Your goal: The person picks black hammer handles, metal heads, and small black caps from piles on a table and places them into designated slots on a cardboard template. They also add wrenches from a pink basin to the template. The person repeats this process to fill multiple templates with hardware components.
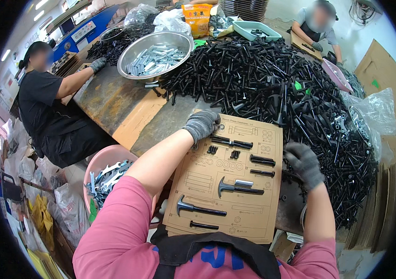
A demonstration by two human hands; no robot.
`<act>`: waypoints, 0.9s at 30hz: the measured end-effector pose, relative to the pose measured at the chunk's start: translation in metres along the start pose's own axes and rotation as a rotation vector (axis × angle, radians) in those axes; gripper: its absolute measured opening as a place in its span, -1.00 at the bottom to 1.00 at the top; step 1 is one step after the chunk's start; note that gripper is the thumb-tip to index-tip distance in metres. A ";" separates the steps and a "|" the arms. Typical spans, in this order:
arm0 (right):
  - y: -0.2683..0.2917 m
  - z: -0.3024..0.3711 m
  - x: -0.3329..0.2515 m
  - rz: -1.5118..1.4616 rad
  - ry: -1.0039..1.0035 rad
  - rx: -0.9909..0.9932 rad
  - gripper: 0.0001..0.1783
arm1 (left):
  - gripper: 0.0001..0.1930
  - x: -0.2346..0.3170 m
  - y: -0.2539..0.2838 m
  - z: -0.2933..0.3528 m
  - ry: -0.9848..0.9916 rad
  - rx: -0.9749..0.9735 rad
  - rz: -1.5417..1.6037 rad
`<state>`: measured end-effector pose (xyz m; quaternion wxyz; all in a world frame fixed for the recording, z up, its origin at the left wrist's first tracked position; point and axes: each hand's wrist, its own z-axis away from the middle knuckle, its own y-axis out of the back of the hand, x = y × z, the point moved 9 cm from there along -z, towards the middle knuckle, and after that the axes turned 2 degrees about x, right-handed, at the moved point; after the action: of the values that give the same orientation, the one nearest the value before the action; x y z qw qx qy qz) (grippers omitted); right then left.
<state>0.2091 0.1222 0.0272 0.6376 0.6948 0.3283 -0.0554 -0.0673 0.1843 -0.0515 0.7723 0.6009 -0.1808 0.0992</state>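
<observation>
Laying out parts on the cardboard sheet (pixel 253 218): left hand (pixel 201 124) curled at its top edge, grip unclear; right hand (pixel 304 163) digging, clenched, into the black bolts (pixel 272 74).

Bolt heap (pixel 272 79) crowds card (pixel 207 179); its middle bare

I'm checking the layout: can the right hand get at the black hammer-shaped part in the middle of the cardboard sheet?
Probably yes: the right hand sits just beside the cardboard sheet, and the hammer-shaped part lies uncovered.
</observation>
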 end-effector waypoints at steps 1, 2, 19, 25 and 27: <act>0.016 0.020 0.012 0.050 -0.028 0.031 -0.76 | -0.66 0.001 -0.004 -0.002 -0.107 -0.009 -0.103; 0.031 0.044 0.026 0.105 -0.067 0.065 -0.77 | -0.64 -0.003 -0.002 0.000 0.035 -0.023 0.020; 0.019 0.183 0.135 0.585 -0.346 -0.365 -0.66 | -0.65 -0.030 0.001 -0.008 0.083 0.144 0.019; 0.036 0.180 0.126 0.574 -0.300 -0.173 -0.77 | -0.62 -0.003 0.007 0.011 0.207 -0.011 0.159; 0.042 0.185 0.129 0.484 -0.261 -0.091 -0.80 | -0.66 -0.016 -0.004 0.010 0.388 -0.083 0.247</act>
<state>0.3943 0.0028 -0.0342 0.6998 0.7105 0.0700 0.0240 -0.0822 0.1750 -0.0596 0.7988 0.5114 -0.1050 0.2990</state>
